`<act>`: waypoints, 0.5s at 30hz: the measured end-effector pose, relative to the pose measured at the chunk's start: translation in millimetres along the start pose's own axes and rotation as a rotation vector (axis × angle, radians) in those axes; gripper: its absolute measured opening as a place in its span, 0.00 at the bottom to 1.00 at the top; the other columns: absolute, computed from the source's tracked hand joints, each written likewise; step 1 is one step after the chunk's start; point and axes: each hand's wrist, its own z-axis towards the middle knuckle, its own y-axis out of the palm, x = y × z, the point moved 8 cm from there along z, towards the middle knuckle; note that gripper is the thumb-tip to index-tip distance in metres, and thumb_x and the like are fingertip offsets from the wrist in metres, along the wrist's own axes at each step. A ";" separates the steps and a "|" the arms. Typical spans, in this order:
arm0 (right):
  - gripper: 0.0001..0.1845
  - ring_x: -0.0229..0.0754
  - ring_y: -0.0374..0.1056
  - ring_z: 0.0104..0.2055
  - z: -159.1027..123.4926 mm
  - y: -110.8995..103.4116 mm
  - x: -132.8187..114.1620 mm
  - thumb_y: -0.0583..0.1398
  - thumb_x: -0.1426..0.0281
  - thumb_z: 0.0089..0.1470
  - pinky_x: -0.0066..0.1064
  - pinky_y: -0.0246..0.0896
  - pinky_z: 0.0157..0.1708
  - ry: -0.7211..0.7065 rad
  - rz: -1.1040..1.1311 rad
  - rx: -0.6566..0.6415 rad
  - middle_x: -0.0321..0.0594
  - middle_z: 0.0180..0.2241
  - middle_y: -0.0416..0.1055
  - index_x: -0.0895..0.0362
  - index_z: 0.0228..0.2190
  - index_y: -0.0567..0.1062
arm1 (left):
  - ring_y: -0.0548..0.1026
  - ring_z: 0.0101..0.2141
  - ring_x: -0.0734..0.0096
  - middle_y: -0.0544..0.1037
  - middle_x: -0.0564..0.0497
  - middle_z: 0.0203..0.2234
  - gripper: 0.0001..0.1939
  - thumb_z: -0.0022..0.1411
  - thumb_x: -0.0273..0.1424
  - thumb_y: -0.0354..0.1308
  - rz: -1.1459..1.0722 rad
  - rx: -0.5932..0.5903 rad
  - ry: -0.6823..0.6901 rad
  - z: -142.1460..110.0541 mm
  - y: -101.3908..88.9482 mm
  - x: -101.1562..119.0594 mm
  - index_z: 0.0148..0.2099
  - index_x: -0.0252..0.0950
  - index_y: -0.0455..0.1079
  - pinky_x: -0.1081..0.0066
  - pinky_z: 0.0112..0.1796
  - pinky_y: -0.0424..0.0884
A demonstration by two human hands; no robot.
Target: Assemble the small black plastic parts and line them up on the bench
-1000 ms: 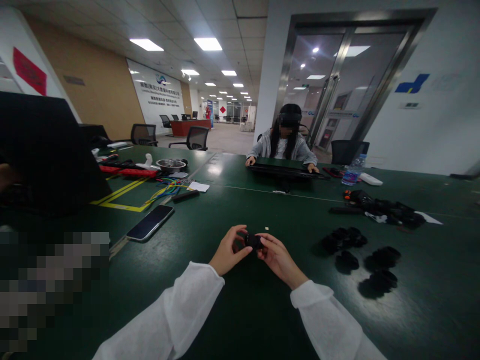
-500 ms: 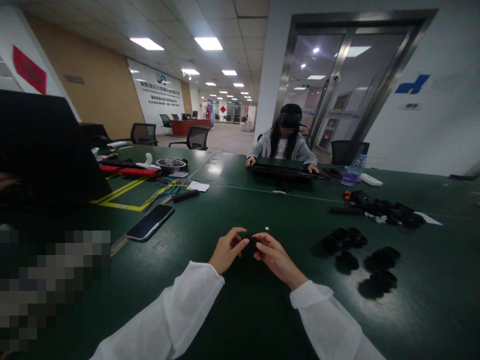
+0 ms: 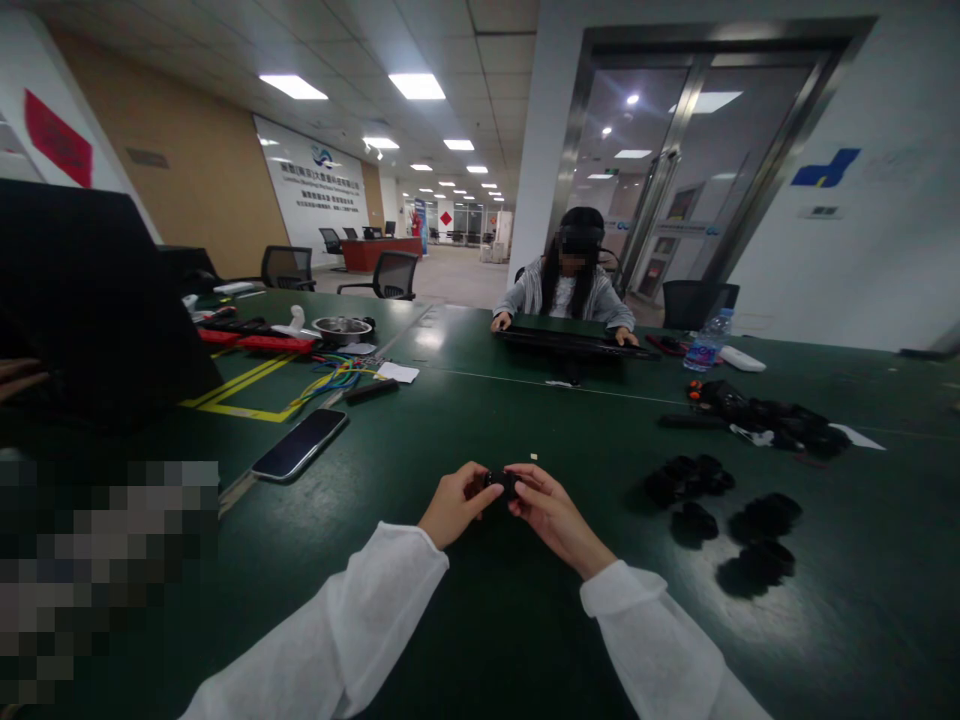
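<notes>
Between my two hands is a small black part (image 3: 504,484), round-edged and too dark to name more exactly. My left hand (image 3: 458,502) pinches its left side, thumb in front and fingers behind. On its right side, the thumb and fingers of my right hand (image 3: 550,510) are closed on the same part. Just beyond my fingers a tiny pale square piece (image 3: 534,457) lies on the green table (image 3: 480,640). Off to the right several similar-looking black parts (image 3: 690,479) stand in loose groups.
A phone (image 3: 301,445) lies to the left, near coloured wires (image 3: 341,374) and a metal bowl (image 3: 343,329). A dark panel (image 3: 97,310) rises at far left. Across the table a person (image 3: 568,275) holds a flat black object (image 3: 574,344). A water bottle (image 3: 707,342) stands at right.
My left fingers have closed in around the black part, and more of it shows between my hands. My right hand has barely moved. At far left, another person's hand has shifted.
</notes>
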 end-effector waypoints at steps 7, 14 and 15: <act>0.14 0.33 0.61 0.27 -0.9 4.2 -1.3 0.61 0.72 0.40 0.31 0.54 0.31 0.008 -0.026 -0.004 0.35 0.33 0.64 0.53 0.33 0.70 | 0.62 0.12 0.79 0.62 0.60 0.11 0.22 0.56 0.47 0.40 0.136 0.030 -0.078 -1.7 -1.7 -5.7 0.25 0.34 0.63 0.79 0.15 0.56; 0.12 0.33 0.62 0.28 0.2 -1.5 3.2 0.60 0.69 0.42 0.30 0.54 0.29 0.017 -0.008 0.000 0.37 0.35 0.65 0.53 0.34 0.70 | 0.64 0.15 0.77 0.64 0.55 0.12 0.28 0.61 0.42 0.31 0.204 0.062 -0.045 -3.8 -3.5 -3.1 0.22 0.33 0.64 0.76 0.20 0.60; 0.12 0.33 0.62 0.28 1.1 -3.2 3.7 0.60 0.69 0.42 0.30 0.54 0.29 0.011 0.008 0.012 0.37 0.34 0.65 0.53 0.33 0.70 | 0.66 0.17 0.76 0.67 0.54 0.15 0.26 0.62 0.40 0.32 0.192 0.077 -0.017 -3.9 -5.0 -0.1 0.25 0.33 0.66 0.76 0.22 0.61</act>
